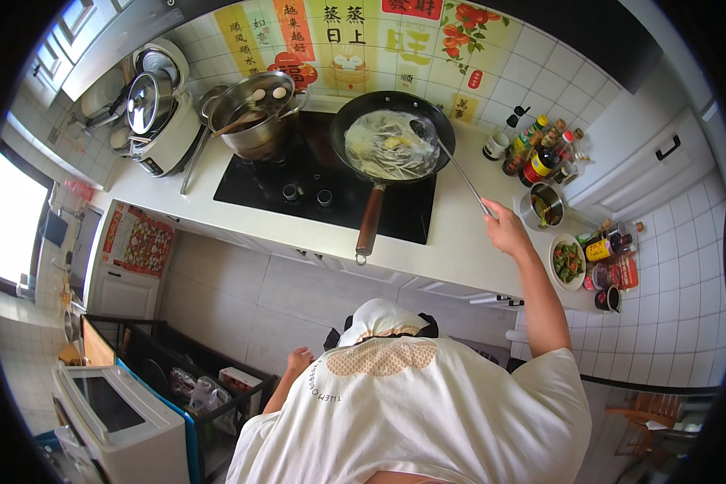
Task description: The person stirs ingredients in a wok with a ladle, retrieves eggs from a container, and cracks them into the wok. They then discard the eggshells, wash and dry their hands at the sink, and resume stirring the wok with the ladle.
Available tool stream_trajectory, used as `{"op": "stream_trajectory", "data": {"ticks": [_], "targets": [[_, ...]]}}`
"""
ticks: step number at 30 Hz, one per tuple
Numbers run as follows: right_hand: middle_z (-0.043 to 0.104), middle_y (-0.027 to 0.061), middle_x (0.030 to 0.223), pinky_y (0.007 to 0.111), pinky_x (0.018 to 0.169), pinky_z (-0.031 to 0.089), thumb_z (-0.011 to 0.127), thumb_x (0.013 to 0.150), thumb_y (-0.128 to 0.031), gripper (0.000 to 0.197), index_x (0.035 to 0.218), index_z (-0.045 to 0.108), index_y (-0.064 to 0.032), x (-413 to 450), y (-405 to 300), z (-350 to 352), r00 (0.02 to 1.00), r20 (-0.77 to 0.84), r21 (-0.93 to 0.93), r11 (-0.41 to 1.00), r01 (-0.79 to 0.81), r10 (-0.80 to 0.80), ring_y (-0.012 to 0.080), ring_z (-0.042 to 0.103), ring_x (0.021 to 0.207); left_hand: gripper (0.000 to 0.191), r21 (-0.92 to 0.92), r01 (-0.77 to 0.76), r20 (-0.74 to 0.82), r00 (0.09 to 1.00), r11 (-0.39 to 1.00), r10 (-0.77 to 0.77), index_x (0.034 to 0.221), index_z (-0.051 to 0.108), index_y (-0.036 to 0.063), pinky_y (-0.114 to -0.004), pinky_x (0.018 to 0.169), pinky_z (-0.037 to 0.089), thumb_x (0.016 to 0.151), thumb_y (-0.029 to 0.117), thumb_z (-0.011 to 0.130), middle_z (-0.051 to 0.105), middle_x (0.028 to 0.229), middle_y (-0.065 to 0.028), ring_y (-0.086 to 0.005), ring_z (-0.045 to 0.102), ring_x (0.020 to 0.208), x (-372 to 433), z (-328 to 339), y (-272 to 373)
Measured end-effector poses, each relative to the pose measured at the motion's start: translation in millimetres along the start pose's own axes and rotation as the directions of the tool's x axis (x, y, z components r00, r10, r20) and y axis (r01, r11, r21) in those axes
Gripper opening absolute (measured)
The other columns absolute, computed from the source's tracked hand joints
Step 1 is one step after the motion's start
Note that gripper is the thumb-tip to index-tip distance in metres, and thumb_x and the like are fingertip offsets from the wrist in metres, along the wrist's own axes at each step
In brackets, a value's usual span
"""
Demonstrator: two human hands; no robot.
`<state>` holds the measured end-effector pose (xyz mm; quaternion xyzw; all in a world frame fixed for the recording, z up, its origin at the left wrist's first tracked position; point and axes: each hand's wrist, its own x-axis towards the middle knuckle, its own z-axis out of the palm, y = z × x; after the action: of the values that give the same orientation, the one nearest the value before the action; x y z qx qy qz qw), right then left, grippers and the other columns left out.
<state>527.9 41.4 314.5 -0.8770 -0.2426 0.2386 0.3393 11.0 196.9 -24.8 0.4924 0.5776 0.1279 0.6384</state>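
Note:
My right hand (507,230) grips the end of a long metal ladle handle (461,172). The ladle's dark head rests inside a black wok (352,163), at the right of the food. Pale strips in a whitish liquid (387,145) fill the wok's middle, with a yellow piece among them. The wok sits on a black glass cooktop (333,221), its wooden handle (370,221) pointing towards me over the counter edge. Down by my side hangs my left hand (300,360), away from the counter; its fingers are too small to make out clearly.
Left of the wok, a steel pot (251,142) holds eggs and a wooden spoon. A rice cooker (169,142) stands further left. Sauce bottles (541,160), a small saucepan (541,206) and a plate of vegetables (567,262) line the right. Behind me are a rack (218,417) and white oven (121,417).

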Motion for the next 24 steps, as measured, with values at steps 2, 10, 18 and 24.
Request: {"op": "stream_trajectory", "data": {"ticks": [2, 10, 18, 24], "targets": [[0.060, 0.0144, 0.077, 0.033, 0.063, 0.045, 0.049, 0.080, -0.015, 0.037, 0.117, 0.049, -0.0115, -4.7, -8.7, -2.8, 0.972, 0.006, -0.172, 0.958, 0.231, -0.233, 0.0219, 0.056, 0.062, 0.037, 0.155, 0.179, 0.029, 0.982, 0.972, -0.186, 0.110, 0.050, -0.0043, -0.028, 0.059, 0.050, 0.077, 0.012, 0.054, 0.061, 0.078, -0.0118, -0.0167, 0.060, 0.066, 23.1, -25.1, -46.6], [0.059, 0.0181, 0.084, 0.036, 0.070, 0.044, 0.051, 0.079, -0.013, 0.035, 0.115, 0.052, -0.0138, -26.7, -31.2, -20.0, 0.950, 0.225, -0.275, 0.921, 0.274, -0.215, 0.0308, 0.057, 0.076, 0.035, 0.291, 0.152, 0.039, 0.985, 0.944, -0.170, 0.108, 0.052, -0.0040, -0.027, 0.061, 0.050, 0.077, 0.012, 0.054, 0.062, 0.077, -0.0118, -0.0160, 0.060, 0.067, 18.1, -27.6, -43.2], [0.059, 0.0183, 0.086, 0.042, 0.071, 0.044, 0.050, 0.080, -0.014, 0.035, 0.115, 0.052, -0.0189, 10.9, -19.7, 35.3, 0.940, 0.178, -0.367, 0.867, 0.337, -0.290, 0.0340, 0.056, 0.080, 0.034, 0.038, 0.051, -0.094, 0.994, 0.998, -0.047, 0.108, 0.050, -0.0038, -0.028, 0.058, 0.050, 0.078, 0.009, 0.054, 0.060, 0.076, -0.0115, -0.0183, 0.060, 0.065, -50.0, 2.7, 27.1], [0.059, 0.0194, 0.086, 0.040, 0.072, 0.044, 0.050, 0.081, -0.015, 0.035, 0.116, 0.051, -0.0194, 36.3, -30.8, 66.2, 0.949, 0.103, -0.392, 0.865, 0.314, -0.298, 0.0341, 0.056, 0.081, 0.035, -0.022, 0.208, -0.082, 0.974, 0.978, -0.210, 0.110, 0.049, -0.0038, -0.028, 0.057, 0.050, 0.078, 0.009, 0.055, 0.060, 0.078, -0.0108, -0.0175, 0.059, 0.064, -56.5, -1.6, 18.7]]}}
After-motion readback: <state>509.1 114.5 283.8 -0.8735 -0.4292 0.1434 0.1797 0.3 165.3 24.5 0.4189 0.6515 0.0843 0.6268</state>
